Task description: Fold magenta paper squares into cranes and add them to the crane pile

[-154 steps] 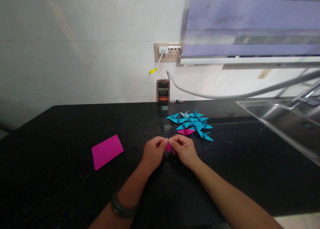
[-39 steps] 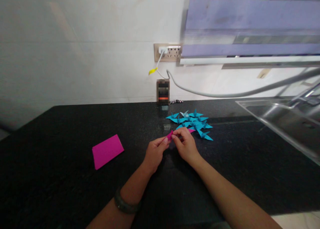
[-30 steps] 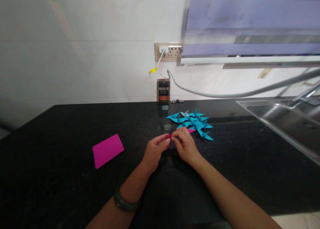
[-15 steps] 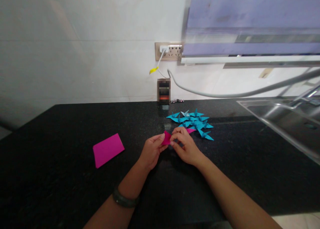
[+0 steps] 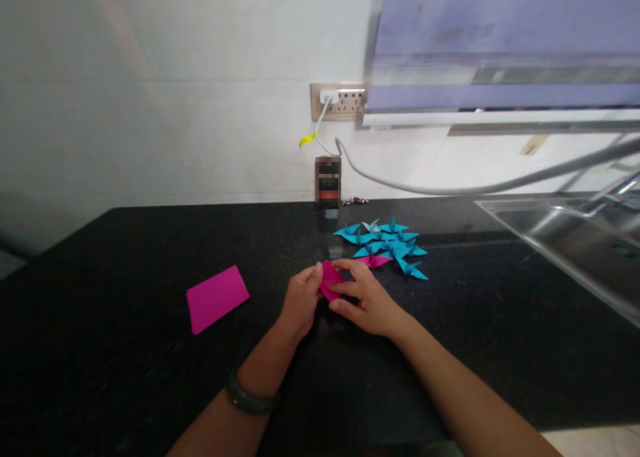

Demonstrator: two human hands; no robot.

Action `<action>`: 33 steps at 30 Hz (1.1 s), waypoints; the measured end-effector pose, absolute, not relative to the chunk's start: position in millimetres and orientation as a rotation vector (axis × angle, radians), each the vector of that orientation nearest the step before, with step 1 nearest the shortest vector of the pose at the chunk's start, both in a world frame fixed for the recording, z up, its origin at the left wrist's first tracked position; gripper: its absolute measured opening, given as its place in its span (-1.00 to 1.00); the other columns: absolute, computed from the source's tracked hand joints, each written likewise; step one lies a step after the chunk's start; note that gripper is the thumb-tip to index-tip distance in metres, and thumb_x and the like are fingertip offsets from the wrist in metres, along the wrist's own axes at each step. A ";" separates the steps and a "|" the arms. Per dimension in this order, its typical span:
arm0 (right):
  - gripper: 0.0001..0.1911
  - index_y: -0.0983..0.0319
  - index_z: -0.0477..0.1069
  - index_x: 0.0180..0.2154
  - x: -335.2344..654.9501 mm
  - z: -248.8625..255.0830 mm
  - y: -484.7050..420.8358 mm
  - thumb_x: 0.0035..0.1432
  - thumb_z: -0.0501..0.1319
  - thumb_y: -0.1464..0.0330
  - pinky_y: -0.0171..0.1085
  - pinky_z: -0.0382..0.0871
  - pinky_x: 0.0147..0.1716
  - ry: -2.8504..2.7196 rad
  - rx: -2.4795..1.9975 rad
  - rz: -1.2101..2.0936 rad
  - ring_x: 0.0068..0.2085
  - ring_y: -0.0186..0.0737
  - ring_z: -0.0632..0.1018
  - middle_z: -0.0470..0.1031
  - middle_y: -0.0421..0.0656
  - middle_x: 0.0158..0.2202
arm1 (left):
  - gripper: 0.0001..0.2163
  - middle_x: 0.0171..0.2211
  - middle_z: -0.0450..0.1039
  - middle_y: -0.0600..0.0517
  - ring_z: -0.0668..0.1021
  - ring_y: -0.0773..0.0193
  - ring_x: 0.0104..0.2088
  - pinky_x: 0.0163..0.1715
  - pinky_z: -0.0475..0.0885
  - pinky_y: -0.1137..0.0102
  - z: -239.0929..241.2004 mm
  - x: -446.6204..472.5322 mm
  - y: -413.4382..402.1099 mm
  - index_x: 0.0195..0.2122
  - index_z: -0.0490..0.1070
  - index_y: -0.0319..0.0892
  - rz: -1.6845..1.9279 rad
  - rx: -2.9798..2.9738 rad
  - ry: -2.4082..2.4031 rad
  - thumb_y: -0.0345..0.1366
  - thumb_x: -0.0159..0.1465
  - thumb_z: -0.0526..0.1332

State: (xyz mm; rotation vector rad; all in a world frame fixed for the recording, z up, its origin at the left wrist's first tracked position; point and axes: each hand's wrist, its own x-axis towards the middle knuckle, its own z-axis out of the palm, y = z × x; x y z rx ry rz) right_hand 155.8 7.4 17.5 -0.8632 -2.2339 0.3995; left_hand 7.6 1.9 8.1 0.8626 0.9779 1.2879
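Lowered, both hands [image 5: 340, 297] seemingly press the pink fold [image 5: 329, 280]

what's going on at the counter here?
A person is folding a small pink paper piece over a black countertop, pinching it between the left hand and the right hand. Just beyond the hands lies a cluster of finished blue paper cranes with one pink crane at its near edge. A stack of pink paper sheets lies to the left, untouched. A steel sink sits at the right.
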 end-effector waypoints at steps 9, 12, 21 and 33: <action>-0.93 0.21 0.30 -0.44 141.7 -2.6 11.3 -0.04 0.18 0.47 -0.26 0.34 -0.34 -1.795 -1.105 0.513 -0.28 -0.24 0.39 0.31 -0.15 -0.33 | -0.68 -0.61 0.33 0.09 0.35 0.36 -0.55 -0.50 0.26 0.47 2.6 6.4 1.5 -0.51 0.43 -0.24 1.257 1.146 1.143 -0.05 0.12 0.14; -0.78 0.21 0.20 -0.36 137.6 -2.7 9.9 -0.09 0.21 0.45 -0.28 0.31 -0.41 -1.621 -1.206 0.571 -0.38 -0.29 0.38 0.30 -0.20 -0.38 | -0.68 -0.59 0.38 0.08 0.39 0.33 -0.52 -0.45 0.27 0.46 3.4 6.6 0.1 -0.46 0.48 -0.23 1.237 1.220 1.148 -0.06 0.14 0.12; -0.73 0.23 0.29 -0.29 136.4 -9.0 13.5 -0.11 0.25 0.39 -0.34 0.28 -0.48 -1.622 -1.169 1.017 -0.48 -0.35 0.35 0.32 -0.26 -0.46 | -0.68 -0.46 0.48 0.01 0.46 0.27 -0.43 -0.38 0.32 0.42 4.9 6.4 -0.8 -0.31 0.50 -0.24 1.246 1.157 1.109 -0.09 0.16 0.12; -0.90 0.25 0.38 -0.51 141.3 3.2 13.5 0.00 0.18 0.36 -0.34 0.23 -0.48 -1.553 -1.223 0.682 -0.49 -0.34 0.33 0.30 -0.23 -0.54 | -0.79 -0.44 0.49 -0.05 0.51 0.35 -0.46 -0.38 0.42 0.41 7.2 12.8 1.8 -0.29 0.43 -0.33 1.206 0.495 0.788 -0.28 0.23 0.08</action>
